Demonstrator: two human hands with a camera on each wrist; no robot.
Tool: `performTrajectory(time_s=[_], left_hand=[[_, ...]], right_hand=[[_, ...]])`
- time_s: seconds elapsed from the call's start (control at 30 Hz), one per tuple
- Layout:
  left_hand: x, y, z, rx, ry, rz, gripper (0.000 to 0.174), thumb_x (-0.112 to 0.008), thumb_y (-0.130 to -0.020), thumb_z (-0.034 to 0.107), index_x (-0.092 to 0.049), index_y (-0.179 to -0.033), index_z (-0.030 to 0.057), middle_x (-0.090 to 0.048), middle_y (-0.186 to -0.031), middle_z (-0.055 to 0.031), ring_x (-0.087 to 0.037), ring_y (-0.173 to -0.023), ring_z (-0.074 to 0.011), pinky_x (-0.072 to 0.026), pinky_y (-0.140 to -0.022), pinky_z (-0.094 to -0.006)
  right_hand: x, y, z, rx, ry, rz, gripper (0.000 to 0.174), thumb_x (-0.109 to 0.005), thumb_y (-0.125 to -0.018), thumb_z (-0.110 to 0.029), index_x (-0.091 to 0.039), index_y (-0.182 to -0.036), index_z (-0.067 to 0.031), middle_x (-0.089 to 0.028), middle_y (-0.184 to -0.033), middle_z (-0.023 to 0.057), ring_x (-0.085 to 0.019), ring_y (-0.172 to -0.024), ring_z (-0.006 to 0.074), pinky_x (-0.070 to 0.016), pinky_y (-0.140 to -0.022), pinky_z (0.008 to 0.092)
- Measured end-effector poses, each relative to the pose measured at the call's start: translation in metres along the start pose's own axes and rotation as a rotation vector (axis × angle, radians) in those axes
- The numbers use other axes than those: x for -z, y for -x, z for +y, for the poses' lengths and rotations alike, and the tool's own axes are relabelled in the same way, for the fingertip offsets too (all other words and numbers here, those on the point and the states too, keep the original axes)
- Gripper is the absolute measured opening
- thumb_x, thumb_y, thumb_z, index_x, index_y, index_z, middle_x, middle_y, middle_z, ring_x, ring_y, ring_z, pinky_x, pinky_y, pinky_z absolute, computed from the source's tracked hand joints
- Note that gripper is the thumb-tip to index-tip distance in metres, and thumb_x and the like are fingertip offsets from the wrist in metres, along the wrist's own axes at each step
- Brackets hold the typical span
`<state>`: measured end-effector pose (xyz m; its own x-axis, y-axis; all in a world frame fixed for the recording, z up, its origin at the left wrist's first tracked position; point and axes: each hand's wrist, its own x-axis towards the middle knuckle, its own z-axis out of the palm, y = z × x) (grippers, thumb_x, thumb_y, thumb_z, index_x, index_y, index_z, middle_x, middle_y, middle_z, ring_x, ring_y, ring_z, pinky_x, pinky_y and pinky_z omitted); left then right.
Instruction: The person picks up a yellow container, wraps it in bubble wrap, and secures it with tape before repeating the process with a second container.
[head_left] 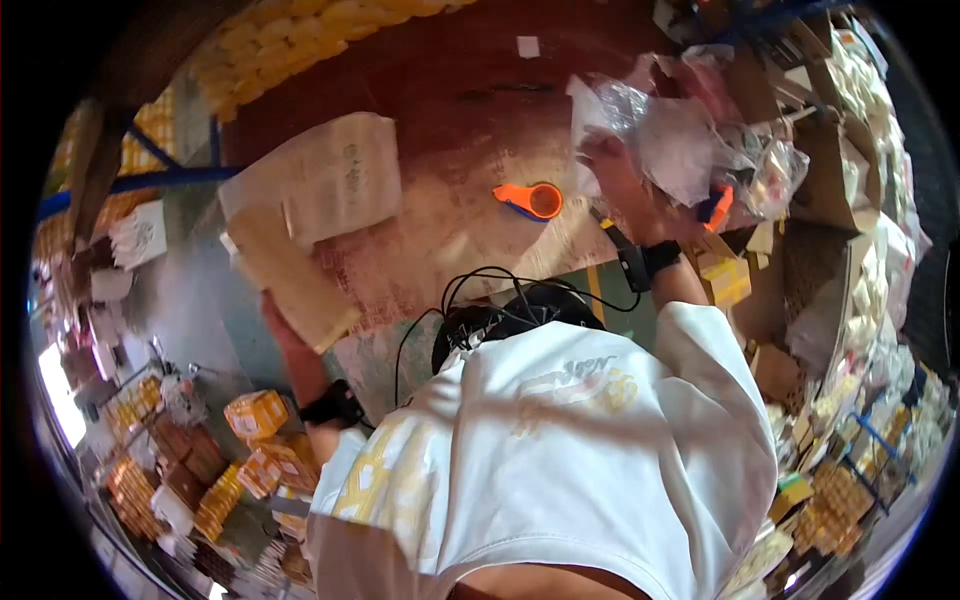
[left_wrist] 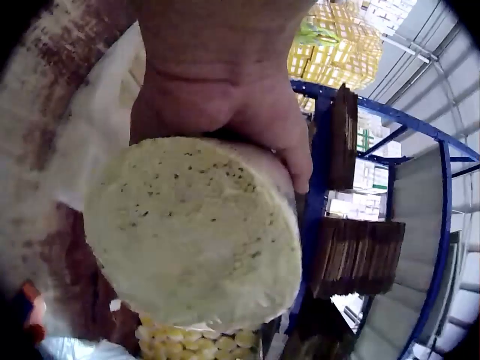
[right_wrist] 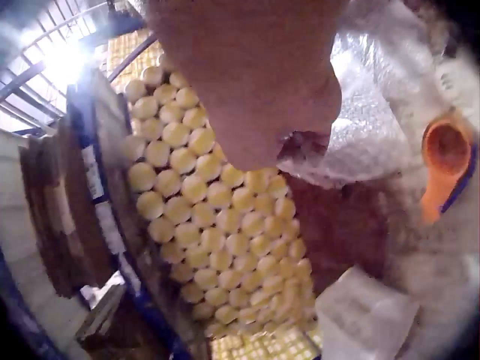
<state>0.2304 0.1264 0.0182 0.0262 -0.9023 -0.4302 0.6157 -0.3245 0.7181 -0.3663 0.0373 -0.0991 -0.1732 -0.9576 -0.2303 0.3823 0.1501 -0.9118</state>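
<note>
My left hand [head_left: 290,335] grips a long, pale tan cylindrical roll [head_left: 293,275] near its lower end. In the left wrist view the roll's round end [left_wrist: 191,232] is cream-green with dark specks, and fingers wrap its far side. A whitish printed sack [head_left: 345,180] lies behind the roll on the worktable [head_left: 450,240]. My right hand [head_left: 630,190] reaches over crumpled clear plastic bags [head_left: 675,150] at the table's right; I cannot tell whether its fingers hold the plastic. An orange tape dispenser [head_left: 530,201] lies between the hands.
Many yellow round-ended rolls [right_wrist: 217,217] are stacked beyond the table. Cardboard boxes [head_left: 840,170] and another orange-and-blue tool [head_left: 718,207] are at the right. Black cables [head_left: 490,275] loop near my chest. A blue rack frame [head_left: 150,182] stands at the left.
</note>
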Motion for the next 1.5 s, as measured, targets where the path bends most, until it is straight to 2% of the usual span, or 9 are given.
performTrajectory(time_s=[0.07, 0.27, 0.4, 0.6, 0.97, 1.07, 1.17, 1.3, 1.5], left_hand=[[-0.03, 0.016, -0.031, -0.109, -0.17, 0.186, 0.085, -0.049, -0.093, 0.062, -0.034, -0.152, 0.0032, -0.052, -0.144, -0.0191, -0.057, -0.125, -0.0371, -0.0478, -0.105, -0.0526], [-0.145, 0.061, -0.087, 0.3, 0.111, -0.2, 0.077, -0.064, -0.091, 0.047, -0.041, -0.146, -0.0011, -0.063, -0.13, -0.0191, -0.066, -0.114, -0.0328, -0.054, -0.098, -0.0491], [-0.157, 0.071, -0.112, 0.213, -0.091, -0.197, 0.071, -0.072, -0.087, 0.034, -0.045, -0.142, -0.0027, -0.065, -0.125, -0.0167, -0.068, -0.107, -0.0271, -0.0575, -0.091, -0.0425], [-0.18, 0.091, -0.107, 0.163, -0.38, -0.134, 0.067, -0.075, -0.085, 0.025, -0.047, -0.139, -0.0047, -0.067, -0.12, -0.0153, -0.07, -0.102, -0.0239, -0.0584, -0.087, -0.039], [-0.126, 0.096, -0.07, 0.135, -0.656, -0.235, 0.078, -0.086, -0.078, 0.024, -0.047, -0.14, -0.0024, -0.066, -0.122, -0.0128, -0.066, -0.109, -0.0236, -0.0533, -0.096, -0.0376], [-0.133, 0.099, -0.057, -0.228, -1.022, -0.427, 0.085, -0.09, -0.072, 0.023, -0.047, -0.14, -0.002, -0.063, -0.127, -0.0143, -0.063, -0.112, -0.0249, -0.0506, -0.098, -0.0362], [-0.133, 0.108, -0.041, -0.136, -1.161, -0.379, 0.1, -0.092, -0.067, 0.025, -0.04, -0.148, -0.0009, -0.059, -0.134, -0.017, -0.061, -0.116, -0.025, -0.0495, -0.098, -0.0352], [-0.122, 0.121, -0.039, -0.037, -1.099, -0.196, 0.112, -0.094, -0.063, 0.027, -0.033, -0.153, 0.0009, -0.059, -0.133, -0.0195, -0.061, -0.117, -0.0246, -0.0492, -0.098, -0.0341], [-0.078, 0.112, -0.059, -0.049, -1.032, -0.233, 0.106, -0.092, -0.065, 0.027, -0.036, -0.151, 0.0007, -0.062, -0.13, -0.0192, -0.062, -0.116, -0.0242, -0.0473, -0.1, -0.0323]], right_hand=[[-0.051, 0.006, -0.036, -0.015, 0.08, -0.152, 0.011, -0.065, -0.096, -0.01, -0.063, -0.106, -0.0083, -0.065, -0.097, 0.0004, -0.063, -0.09, 0.0112, -0.0532, -0.076, 0.0285], [-0.172, 0.044, -0.049, 0.181, 0.722, -0.269, 0.034, -0.077, -0.086, -0.036, -0.068, -0.084, -0.0028, -0.066, -0.074, 0.0121, -0.063, -0.068, 0.02, -0.0502, -0.065, 0.0361], [-0.213, 0.083, -0.012, 0.368, 0.993, -0.596, 0.033, -0.069, -0.092, -0.035, -0.072, -0.097, -0.0022, -0.073, -0.092, 0.0154, -0.071, -0.083, 0.0299, -0.0562, -0.075, 0.0407], [-0.202, 0.122, -0.046, -0.523, 0.036, -0.591, 0.02, -0.058, -0.098, -0.012, -0.067, -0.111, 0.0009, -0.071, -0.102, 0.0118, -0.068, -0.089, 0.0202, -0.0552, -0.072, 0.0337], [-0.194, 0.101, -0.044, -0.665, 0.065, -0.618, 0.008, -0.061, -0.096, -0.011, -0.061, -0.088, -0.0118, -0.043, -0.066, -0.0059, -0.038, -0.057, 0.0063, -0.0296, -0.051, 0.0247], [-0.23, 0.11, -0.054, -0.461, 0.121, -0.518, 0.008, -0.06, -0.095, -0.017, -0.067, -0.094, -0.0127, -0.053, -0.069, -0.0044, -0.043, -0.056, 0.006, -0.0339, -0.05, 0.0253], [-0.248, 0.115, -0.049, -0.329, 0.236, -0.508, 0.013, -0.064, -0.094, -0.013, -0.068, -0.102, -0.0047, -0.061, -0.078, -0.0004, -0.056, -0.064, 0.0088, -0.0448, -0.057, 0.0263], [-0.264, 0.122, -0.02, 0.357, 0.708, -0.656, 0.021, -0.059, -0.094, -0.016, -0.061, -0.108, -0.0005, -0.067, -0.092, 0.0225, -0.068, -0.088, 0.0355, -0.0515, -0.073, 0.0435], [-0.265, 0.144, -0.037, 0.498, 1.336, -0.842, 0.025, -0.056, -0.091, -0.009, -0.053, -0.115, -0.003, -0.068, -0.088, 0.0263, -0.067, -0.083, 0.0444, -0.0533, -0.07, 0.0526]])
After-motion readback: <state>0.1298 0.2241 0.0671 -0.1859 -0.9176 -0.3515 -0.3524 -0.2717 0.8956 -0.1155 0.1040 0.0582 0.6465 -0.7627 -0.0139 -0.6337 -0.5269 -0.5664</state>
